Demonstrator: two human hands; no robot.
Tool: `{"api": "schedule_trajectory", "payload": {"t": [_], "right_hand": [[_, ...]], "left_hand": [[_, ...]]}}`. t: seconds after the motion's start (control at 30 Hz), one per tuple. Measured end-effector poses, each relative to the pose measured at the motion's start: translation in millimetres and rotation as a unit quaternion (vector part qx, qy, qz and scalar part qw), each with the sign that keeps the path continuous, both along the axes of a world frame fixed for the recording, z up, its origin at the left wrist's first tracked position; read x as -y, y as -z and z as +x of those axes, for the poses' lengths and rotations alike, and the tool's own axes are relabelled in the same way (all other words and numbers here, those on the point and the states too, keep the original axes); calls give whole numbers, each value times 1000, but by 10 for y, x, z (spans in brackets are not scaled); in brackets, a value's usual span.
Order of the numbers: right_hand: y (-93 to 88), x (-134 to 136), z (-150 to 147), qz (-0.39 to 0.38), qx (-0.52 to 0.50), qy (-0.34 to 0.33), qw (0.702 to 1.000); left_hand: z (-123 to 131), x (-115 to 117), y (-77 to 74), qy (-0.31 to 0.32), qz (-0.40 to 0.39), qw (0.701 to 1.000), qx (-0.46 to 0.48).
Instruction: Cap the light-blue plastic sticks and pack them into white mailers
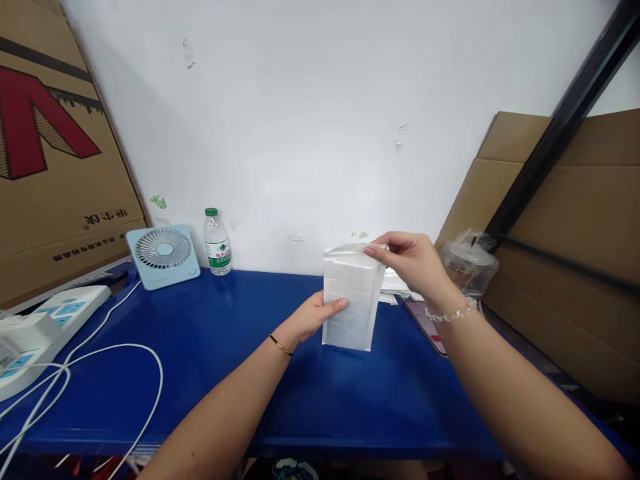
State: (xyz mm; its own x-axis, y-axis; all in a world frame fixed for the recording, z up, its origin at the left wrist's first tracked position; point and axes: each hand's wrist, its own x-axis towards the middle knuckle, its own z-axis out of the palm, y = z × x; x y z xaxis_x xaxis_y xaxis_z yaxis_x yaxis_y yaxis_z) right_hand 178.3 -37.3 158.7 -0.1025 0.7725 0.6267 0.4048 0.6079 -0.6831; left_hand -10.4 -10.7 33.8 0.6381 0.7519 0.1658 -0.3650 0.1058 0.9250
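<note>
A white padded mailer (pixel 353 320) is held upright above the blue table, its broad face toward me. My left hand (pixel 315 315) grips its left edge, thumb flat across the front and the other fingers behind it. At the top right corner my right hand (pixel 407 257) pinches the mailer's upper edge between thumb and fingers. The top edge looks slightly folded or parted there; whether anything is inside cannot be seen. Behind the mailer, partly hidden by it and my right hand, lies a stack of white flat pieces (pixel 395 283).
On the blue table (pixel 225 387) stand a light blue fan (pixel 164 257) and a green-capped water bottle (pixel 218 247). A power strip (pixel 70 310) with loose white cables is at left. A phone (pixel 423 323) and a plastic-wrapped item (pixel 470 263) sit at right. Cardboard (pixel 590 267) flanks both sides.
</note>
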Motion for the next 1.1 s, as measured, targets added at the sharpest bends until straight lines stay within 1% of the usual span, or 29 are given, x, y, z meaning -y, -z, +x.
{"api": "schedule_trajectory", "payload": {"t": [0.07,0.1,0.17,0.23,0.3,0.37,0.43,0.47,0.53,0.6,0.7,0.73,0.8,0.87,0.9,0.93,0.97,1.03,1.1], "right_hand": [[25,21,6,29,6,7,1000],[39,34,17,36,9,-1,999],[65,60,52,34,11,-43,998],[85,81,94,18,19,-107,994],[103,91,125,-7,56,-165,985],[134,82,137,-49,103,-197,974],[197,44,138,-103,103,-186,972],[245,11,141,-130,78,-168,974],[377,-82,155,-167,-2,-119,979],[552,-204,171,-187,-97,-81,974],[857,-406,119,-197,-245,-56,948],[957,-473,65,-198,-287,-46,936],[1133,-603,-103,-214,-338,-44,915],[1262,-726,-322,-236,-360,-56,901],[1307,-783,-435,-258,-362,-59,894],[1340,-832,-541,-287,-358,-68,886],[1364,-872,-631,-307,-351,-76,881],[1390,-915,-746,-346,-331,-100,872],[1392,-911,-740,-383,-281,-114,873]], "left_hand": [[2,-4,38,12,-28,1000,0],[-8,-4,55,26,-43,999,1],[-37,3,86,53,-77,996,-2],[-57,15,111,81,-106,991,-6],[-59,21,123,125,-128,984,-6],[-59,6,118,181,-150,972,-3],[-90,-41,98,211,-180,961,-7],[-126,-74,83,210,-195,958,-11],[-240,-150,47,179,-224,958,1],[-385,-224,19,136,-242,959,60],[-545,-322,24,54,-233,950,200],[-565,-357,44,25,-225,947,228],[-560,-443,105,-38,-218,949,227],[-535,-549,183,-135,-239,946,173],[-532,-606,222,-192,-257,936,147],[-542,-663,259,-244,-279,919,132],[-567,-720,292,-284,-297,903,127],[-652,-828,349,-327,-330,876,133],[-754,-928,392,-347,-360,853,149]]}}
